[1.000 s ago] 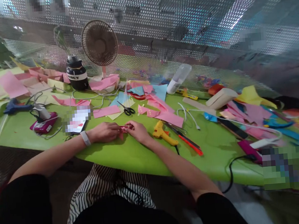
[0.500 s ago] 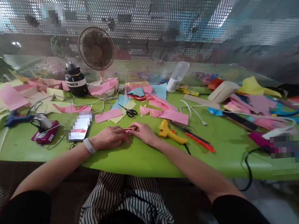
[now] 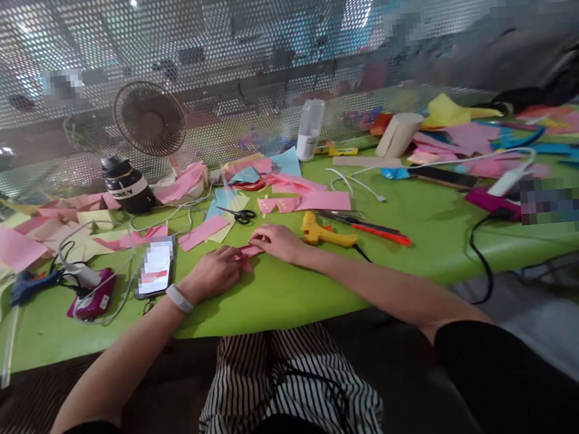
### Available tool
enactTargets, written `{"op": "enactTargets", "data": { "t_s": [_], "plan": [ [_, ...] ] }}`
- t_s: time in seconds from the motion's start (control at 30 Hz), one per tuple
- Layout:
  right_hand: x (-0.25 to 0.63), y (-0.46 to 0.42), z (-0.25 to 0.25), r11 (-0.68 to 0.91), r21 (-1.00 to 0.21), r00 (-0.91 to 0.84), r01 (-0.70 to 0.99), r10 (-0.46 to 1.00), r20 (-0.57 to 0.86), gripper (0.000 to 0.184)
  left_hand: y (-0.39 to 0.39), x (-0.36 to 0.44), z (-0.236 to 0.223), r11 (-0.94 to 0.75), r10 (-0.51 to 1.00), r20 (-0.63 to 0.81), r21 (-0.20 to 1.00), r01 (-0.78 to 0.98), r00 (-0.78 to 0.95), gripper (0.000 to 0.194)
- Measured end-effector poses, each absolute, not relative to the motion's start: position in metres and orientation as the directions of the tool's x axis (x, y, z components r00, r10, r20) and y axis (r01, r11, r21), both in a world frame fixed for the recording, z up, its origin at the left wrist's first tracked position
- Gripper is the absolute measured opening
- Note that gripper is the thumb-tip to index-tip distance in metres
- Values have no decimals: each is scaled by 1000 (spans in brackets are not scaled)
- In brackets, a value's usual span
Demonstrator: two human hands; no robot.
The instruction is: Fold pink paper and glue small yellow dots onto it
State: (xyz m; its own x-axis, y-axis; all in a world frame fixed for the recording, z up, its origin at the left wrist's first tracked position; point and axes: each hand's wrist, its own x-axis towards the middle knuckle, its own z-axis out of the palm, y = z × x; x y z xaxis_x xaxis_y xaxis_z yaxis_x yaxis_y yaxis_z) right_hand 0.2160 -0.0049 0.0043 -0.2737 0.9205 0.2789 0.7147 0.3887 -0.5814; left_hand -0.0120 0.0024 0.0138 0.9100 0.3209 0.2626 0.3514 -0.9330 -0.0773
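Observation:
Between my two hands lies a small piece of pink paper [image 3: 247, 252], low over the green table. My left hand [image 3: 217, 271], with a white band at the wrist, has its fingers closed on the paper's left end. The fingers of my right hand [image 3: 277, 242] pinch its right end. Much of the paper is hidden under the fingers. Just beyond my hands are black scissors [image 3: 242, 215] and a pink cut-out with small yellow marks [image 3: 279, 204]. A yellow glue gun [image 3: 325, 231] rests right of my right hand, and a lit phone [image 3: 155, 268] is left of my left hand.
A purple power strip [image 3: 92, 296] and a blue glue gun [image 3: 31, 285] are at the left. A black jar [image 3: 129, 189] and a fan [image 3: 150, 119] stand behind. Right are an orange-red cutter [image 3: 382, 234], a white-and-clear bottle [image 3: 309, 132] and cables. Paper scraps spread along the back.
The view has turned to the right and tilted. My right hand now lies flatter across the pink paper, and more of the paper shows between my hands.

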Motion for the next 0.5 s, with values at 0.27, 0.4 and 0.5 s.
{"op": "enactTargets", "data": {
  "t_s": [0.27,0.4,0.5],
  "plan": [
    [221,-39,-8,691,-161,-561,705,682,469,41,-1,-9,15,-924,346,256,-71,375,903,20],
    [223,-50,-18,623,-82,-534,778,724,437,58,-3,-9,17,-928,344,249,-58,368,906,19],
    [223,-51,-18,574,-71,-515,816,777,362,66,-3,-9,17,-927,350,238,-52,372,906,20]
  ]
}}
